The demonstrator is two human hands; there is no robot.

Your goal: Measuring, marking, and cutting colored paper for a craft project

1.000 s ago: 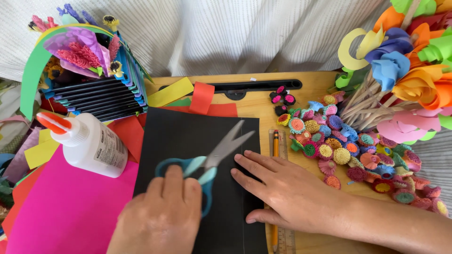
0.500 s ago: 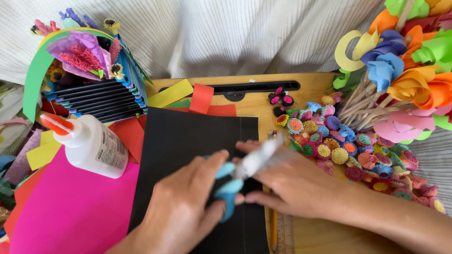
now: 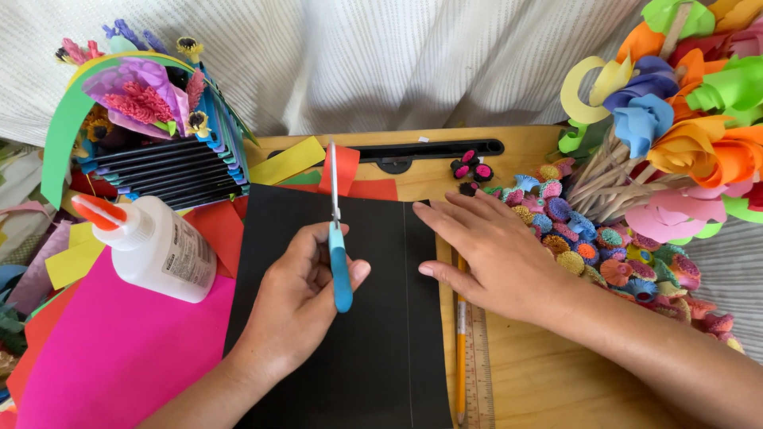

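Note:
My left hand point(image 3: 298, 306) grips a pair of scissors point(image 3: 337, 238) by their blue handles, blades closed and pointing away from me, above a sheet of black paper point(image 3: 373, 349). The black paper lies on a wooden board point(image 3: 548, 381). My right hand point(image 3: 497, 258) rests flat with spread fingers on the right edge of the black paper. It partly covers a yellow pencil point(image 3: 460, 342) and a ruler point(image 3: 479, 365) that lie along that edge.
A white glue bottle point(image 3: 155, 246) with an orange cap lies on pink paper point(image 3: 119, 357) at left. Behind it stands a paper craft basket with flowers point(image 3: 151, 127). Several rolled paper flowers point(image 3: 588, 238) and a bouquet of paper flowers point(image 3: 675, 111) crowd the right side.
My left hand picked the scissors up off the black paper and turned them upright, blades closed. My right hand slid right to the paper's edge.

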